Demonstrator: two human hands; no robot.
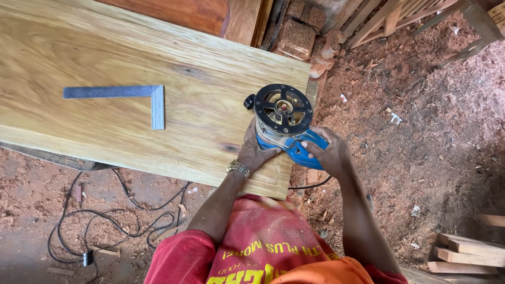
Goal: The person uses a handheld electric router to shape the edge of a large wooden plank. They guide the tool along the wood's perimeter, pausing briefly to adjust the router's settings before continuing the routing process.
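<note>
A broad, pale wooden board (131, 79) fills most of the view and serves as the landmark; it lies flat across a support that stays hidden, with sawdust-covered floor (421, 131) on every side of it. At the board's near right corner sits a blue electric router (286, 123), turned on its side or back so that its round black base plate, with the bit at its centre, faces up toward the camera, a position that leaves the cutter open to view and reach. The left hand (256, 150), a metal watch on its wrist, wraps around the router's body on the side toward the board's middle and appears to steady it against the wood. The right hand (329, 152) grips the blue housing just past the board's right edge, fingers curled over it. Well to the left of the router, a steel try square (134, 97) lies flat on the board, untouched by either hand. Below the board's near edge, a black power cord (110, 221) loops over the floor. Short wood offcuts (463, 252) lie stacked far to the board's right.
</note>
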